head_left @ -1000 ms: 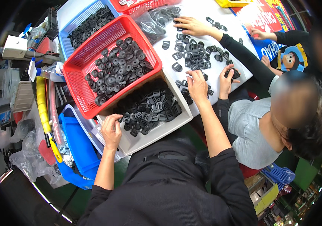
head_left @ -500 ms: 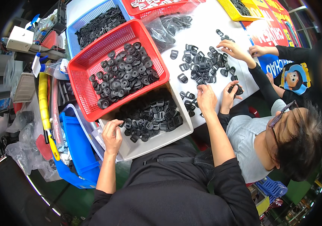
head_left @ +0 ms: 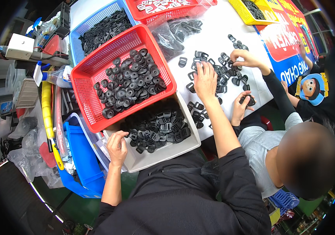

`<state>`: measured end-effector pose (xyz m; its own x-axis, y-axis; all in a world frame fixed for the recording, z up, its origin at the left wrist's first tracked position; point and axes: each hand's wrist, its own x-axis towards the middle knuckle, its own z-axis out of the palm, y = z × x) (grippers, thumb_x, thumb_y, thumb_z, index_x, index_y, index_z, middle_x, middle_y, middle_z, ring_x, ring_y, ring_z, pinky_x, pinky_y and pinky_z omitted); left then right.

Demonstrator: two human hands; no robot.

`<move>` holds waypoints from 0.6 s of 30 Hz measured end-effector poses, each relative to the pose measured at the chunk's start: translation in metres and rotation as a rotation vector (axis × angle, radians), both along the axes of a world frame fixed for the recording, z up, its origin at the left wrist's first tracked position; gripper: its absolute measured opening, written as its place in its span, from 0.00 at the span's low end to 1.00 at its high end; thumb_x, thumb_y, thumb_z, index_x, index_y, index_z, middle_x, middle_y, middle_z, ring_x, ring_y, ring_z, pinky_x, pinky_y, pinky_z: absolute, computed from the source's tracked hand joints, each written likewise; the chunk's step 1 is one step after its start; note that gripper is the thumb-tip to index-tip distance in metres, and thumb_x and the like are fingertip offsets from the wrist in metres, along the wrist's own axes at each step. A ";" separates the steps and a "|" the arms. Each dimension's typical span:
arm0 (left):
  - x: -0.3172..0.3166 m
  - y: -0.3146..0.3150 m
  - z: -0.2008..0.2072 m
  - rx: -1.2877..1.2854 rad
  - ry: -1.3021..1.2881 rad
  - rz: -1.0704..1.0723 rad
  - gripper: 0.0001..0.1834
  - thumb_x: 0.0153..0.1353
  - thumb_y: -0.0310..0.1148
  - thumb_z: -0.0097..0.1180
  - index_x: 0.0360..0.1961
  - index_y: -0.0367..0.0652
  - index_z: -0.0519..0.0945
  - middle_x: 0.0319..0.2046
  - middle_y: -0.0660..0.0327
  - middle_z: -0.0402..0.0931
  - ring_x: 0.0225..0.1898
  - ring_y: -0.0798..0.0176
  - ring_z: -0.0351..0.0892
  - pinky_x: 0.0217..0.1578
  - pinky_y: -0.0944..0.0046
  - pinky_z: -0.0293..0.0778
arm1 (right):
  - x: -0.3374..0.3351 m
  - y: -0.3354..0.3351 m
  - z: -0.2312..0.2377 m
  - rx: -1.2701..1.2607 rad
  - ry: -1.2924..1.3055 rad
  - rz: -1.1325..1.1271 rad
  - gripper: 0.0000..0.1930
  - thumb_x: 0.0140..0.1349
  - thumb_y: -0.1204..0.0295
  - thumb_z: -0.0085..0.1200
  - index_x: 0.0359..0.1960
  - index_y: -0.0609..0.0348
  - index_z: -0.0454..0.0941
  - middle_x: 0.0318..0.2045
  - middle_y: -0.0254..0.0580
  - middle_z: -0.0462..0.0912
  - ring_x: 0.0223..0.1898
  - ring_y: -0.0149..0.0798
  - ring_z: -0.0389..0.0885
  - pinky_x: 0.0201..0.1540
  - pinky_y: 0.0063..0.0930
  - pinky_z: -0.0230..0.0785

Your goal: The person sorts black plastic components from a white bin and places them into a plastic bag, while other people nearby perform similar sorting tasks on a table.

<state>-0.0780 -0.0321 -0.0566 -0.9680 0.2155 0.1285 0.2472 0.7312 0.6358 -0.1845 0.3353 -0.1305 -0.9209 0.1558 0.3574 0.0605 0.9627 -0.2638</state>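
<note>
My left hand (head_left: 117, 148) is at the left rim of a grey bin (head_left: 167, 152), its fingers curled together. Something small and dark shows at its fingertips, too small to name. In that bin lies a heap of black plastic strap buckles (head_left: 166, 127). My right hand (head_left: 206, 82) reaches over the white table, fingers stretched out onto a loose pile of black buckles (head_left: 223, 76). Nothing shows held in it, though its fingertips partly cover buckles. Another red basket (head_left: 93, 74) of black round discs (head_left: 130, 80) overlaps the bin's far side.
Beside me on the right, a co-worker's hand (head_left: 245, 58) picks at the same pile; their other hand (head_left: 242, 105) holds black buckles. A blue basket (head_left: 75, 43), a plastic bag (head_left: 167, 39) and a yellow basket (head_left: 244, 17) stand farther back. A blue bin (head_left: 82, 156) is at the left.
My right hand has moved away from me, from the near edge of the pile onto its middle. The co-worker's reaching hand has come lower to the buckles. My left hand stays by the bin.
</note>
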 end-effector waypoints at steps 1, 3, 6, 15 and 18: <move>-0.001 0.000 0.000 -0.003 -0.003 -0.008 0.14 0.46 0.15 0.49 0.33 0.40 0.80 0.33 0.55 0.79 0.38 0.52 0.79 0.42 0.57 0.72 | -0.006 0.006 -0.003 0.082 -0.015 -0.015 0.20 0.59 0.68 0.54 0.53 0.60 0.73 0.55 0.45 0.72 0.62 0.48 0.63 0.62 0.47 0.54; -0.001 0.002 0.001 -0.025 -0.001 -0.007 0.14 0.46 0.15 0.50 0.33 0.40 0.80 0.33 0.55 0.79 0.38 0.52 0.78 0.41 0.57 0.72 | -0.009 0.016 -0.006 0.221 -0.266 -0.087 0.18 0.62 0.66 0.51 0.51 0.60 0.74 0.56 0.43 0.72 0.63 0.46 0.62 0.63 0.51 0.52; 0.002 0.000 0.002 -0.033 -0.012 0.004 0.14 0.46 0.15 0.50 0.33 0.40 0.80 0.33 0.54 0.79 0.38 0.52 0.78 0.41 0.57 0.71 | -0.004 0.022 -0.006 0.062 -0.227 -0.128 0.11 0.61 0.67 0.51 0.42 0.55 0.79 0.48 0.39 0.77 0.57 0.43 0.68 0.61 0.50 0.55; 0.000 0.000 0.000 -0.043 -0.015 -0.008 0.14 0.46 0.15 0.50 0.33 0.40 0.80 0.33 0.55 0.79 0.37 0.52 0.78 0.40 0.57 0.71 | -0.028 0.092 -0.010 -0.066 -0.158 -0.466 0.12 0.55 0.70 0.60 0.42 0.52 0.80 0.42 0.39 0.79 0.46 0.46 0.76 0.47 0.40 0.69; -0.001 0.001 0.001 -0.050 -0.011 -0.017 0.13 0.46 0.15 0.50 0.33 0.40 0.80 0.33 0.55 0.79 0.37 0.52 0.78 0.40 0.57 0.71 | -0.037 0.106 -0.012 -0.073 -0.225 -0.445 0.15 0.53 0.69 0.62 0.43 0.52 0.79 0.43 0.41 0.79 0.48 0.47 0.76 0.49 0.40 0.69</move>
<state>-0.0792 -0.0309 -0.0558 -0.9654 0.2380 0.1068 0.2533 0.7577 0.6015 -0.2218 0.4409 -0.1428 -0.8122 0.5684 0.1313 0.5242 0.8099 -0.2632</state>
